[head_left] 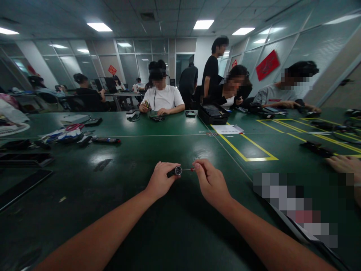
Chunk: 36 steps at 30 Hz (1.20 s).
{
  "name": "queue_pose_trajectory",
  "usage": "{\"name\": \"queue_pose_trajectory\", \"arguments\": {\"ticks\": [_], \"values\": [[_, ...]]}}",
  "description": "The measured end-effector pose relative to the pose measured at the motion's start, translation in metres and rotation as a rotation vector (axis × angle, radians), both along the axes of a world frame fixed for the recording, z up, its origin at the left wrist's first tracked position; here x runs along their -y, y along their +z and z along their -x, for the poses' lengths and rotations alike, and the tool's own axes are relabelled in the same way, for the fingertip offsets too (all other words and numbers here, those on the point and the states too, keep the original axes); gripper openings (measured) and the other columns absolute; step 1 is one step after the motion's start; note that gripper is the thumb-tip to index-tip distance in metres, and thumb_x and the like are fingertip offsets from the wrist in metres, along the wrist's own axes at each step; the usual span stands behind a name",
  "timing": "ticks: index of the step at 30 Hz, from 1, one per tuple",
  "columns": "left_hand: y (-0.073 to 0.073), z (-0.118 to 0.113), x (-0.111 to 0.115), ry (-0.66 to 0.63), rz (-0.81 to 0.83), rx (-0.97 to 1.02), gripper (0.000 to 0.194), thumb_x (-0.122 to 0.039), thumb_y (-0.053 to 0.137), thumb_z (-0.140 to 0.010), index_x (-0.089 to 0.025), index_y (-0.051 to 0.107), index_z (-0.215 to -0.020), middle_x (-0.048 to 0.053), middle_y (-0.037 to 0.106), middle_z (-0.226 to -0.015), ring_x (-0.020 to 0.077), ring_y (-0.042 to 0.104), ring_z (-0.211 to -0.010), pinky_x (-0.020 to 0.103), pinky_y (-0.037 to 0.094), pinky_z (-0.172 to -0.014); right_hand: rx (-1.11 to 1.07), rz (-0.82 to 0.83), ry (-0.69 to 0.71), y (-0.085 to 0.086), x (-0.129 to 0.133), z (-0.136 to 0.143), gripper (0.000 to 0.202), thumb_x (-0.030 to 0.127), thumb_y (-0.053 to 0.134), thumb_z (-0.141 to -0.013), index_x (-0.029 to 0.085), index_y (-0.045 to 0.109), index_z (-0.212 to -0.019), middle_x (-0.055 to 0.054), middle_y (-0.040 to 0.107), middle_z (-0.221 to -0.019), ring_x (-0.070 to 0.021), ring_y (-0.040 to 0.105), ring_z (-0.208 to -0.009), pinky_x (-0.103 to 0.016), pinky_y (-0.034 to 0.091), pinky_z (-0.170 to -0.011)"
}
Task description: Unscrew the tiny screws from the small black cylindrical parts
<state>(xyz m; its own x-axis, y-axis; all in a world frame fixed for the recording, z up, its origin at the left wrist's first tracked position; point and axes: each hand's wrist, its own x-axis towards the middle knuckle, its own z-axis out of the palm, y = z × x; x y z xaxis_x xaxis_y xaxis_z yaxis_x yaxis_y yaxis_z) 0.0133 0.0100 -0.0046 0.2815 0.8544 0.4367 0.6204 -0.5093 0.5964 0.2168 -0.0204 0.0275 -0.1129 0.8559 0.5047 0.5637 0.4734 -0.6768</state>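
Note:
My left hand [164, 177] is closed around a short black cylinder that looks like a flashlight [178, 171], its silver-rimmed round end facing me. Opposite it, my right hand [210, 178] pinches a thin metal rod with a red part, like a small screwdriver [192, 169]. The rod points left and its far end meets the side of the cylinder's rim; whether it is inserted there I cannot tell. Fingers cover much of both things. Both hands are held just above the green tabletop [158, 233].
Tools and cables [67, 135] lie at the left, with a pen-like item [106, 140] beside them. A dark flat panel [22, 188] is at the left edge. A black bin [213, 113] stands ahead. Another person's hand [345, 165] rests at the right. Several people sit beyond.

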Motion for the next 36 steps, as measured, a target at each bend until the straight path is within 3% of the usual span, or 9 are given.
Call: {"name": "queue_pose_trajectory", "arguments": {"ticks": [3, 6, 12, 15, 18, 20, 36], "values": [[-0.001, 0.001, -0.001, 0.011, -0.009, 0.003, 0.033, -0.019, 0.074, -0.085, -0.026, 0.07, -0.117, 0.004, 0.073, -0.117, 0.0252, 0.064, -0.11, 0.046, 0.043, -0.099, -0.059, -0.004, 0.007, -0.003, -0.001, 0.0, 0.018, 0.03, 0.044, -0.1, 0.022, 0.055, -0.111, -0.005, 0.071, -0.092, -0.0199, 0.067, -0.077, -0.032, 0.047, -0.069], [-0.001, 0.001, -0.003, 0.016, -0.01, -0.009, 0.033, -0.02, 0.074, -0.085, -0.026, 0.07, -0.117, 0.004, 0.073, -0.118, 0.0249, 0.064, -0.111, 0.047, 0.041, -0.102, -0.1, -0.018, 0.041, -0.004, -0.001, 0.0, 0.014, 0.028, 0.047, -0.098, 0.022, 0.055, -0.108, -0.006, 0.07, -0.095, -0.0213, 0.067, -0.088, -0.033, 0.049, -0.077], [0.0, -0.003, 0.0, -0.001, 0.023, -0.038, 0.032, -0.023, 0.074, -0.086, -0.028, 0.069, -0.117, 0.004, 0.072, -0.118, 0.0256, 0.063, -0.113, 0.055, 0.032, -0.11, -0.098, -0.023, 0.046, 0.0, -0.001, 0.0, 0.023, 0.036, 0.044, -0.101, 0.022, 0.061, -0.097, -0.004, 0.068, -0.087, -0.02, 0.065, -0.081, -0.033, 0.047, -0.074], [0.003, -0.003, 0.001, -0.013, 0.015, -0.073, 0.031, -0.022, 0.072, -0.087, -0.029, 0.07, -0.117, 0.004, 0.072, -0.119, 0.0251, 0.062, -0.115, 0.059, 0.023, -0.115, -0.297, 0.089, -0.014, -0.005, -0.011, -0.002, 0.031, 0.046, 0.044, -0.1, 0.021, 0.062, -0.092, -0.004, 0.066, -0.078, -0.0197, 0.063, -0.073, -0.033, 0.049, -0.068], [0.004, 0.0, -0.001, 0.013, -0.01, -0.099, 0.032, -0.02, 0.072, -0.087, -0.03, 0.07, -0.117, 0.004, 0.071, -0.12, 0.0252, 0.061, -0.116, 0.059, 0.024, -0.115, -0.649, 0.272, -0.039, -0.015, -0.029, -0.006, 0.036, 0.054, 0.049, -0.094, 0.021, 0.059, -0.085, -0.003, 0.062, -0.072, -0.0182, 0.059, -0.062, -0.034, 0.054, -0.062], [0.003, 0.001, -0.003, 0.042, -0.007, -0.093, 0.032, -0.021, 0.071, -0.087, -0.029, 0.07, -0.118, 0.004, 0.071, -0.12, 0.0259, 0.06, -0.117, 0.06, 0.026, -0.114, -0.749, 0.307, -0.066, -0.02, -0.039, -0.009, 0.035, 0.055, 0.054, -0.09, 0.021, 0.059, -0.084, -0.003, 0.06, -0.071, -0.0175, 0.058, -0.06, -0.035, 0.055, -0.061], [0.002, 0.0, -0.002, 0.051, 0.015, -0.058, 0.034, -0.024, 0.072, -0.087, -0.028, 0.068, -0.121, 0.005, 0.071, -0.122, 0.0268, 0.06, -0.117, 0.06, 0.025, -0.114, -0.379, 0.109, -0.028, -0.007, -0.02, -0.005, 0.035, 0.052, 0.054, -0.094, 0.019, 0.066, -0.092, -0.005, 0.071, -0.078, -0.0197, 0.066, -0.071, -0.032, 0.051, -0.069]]}}
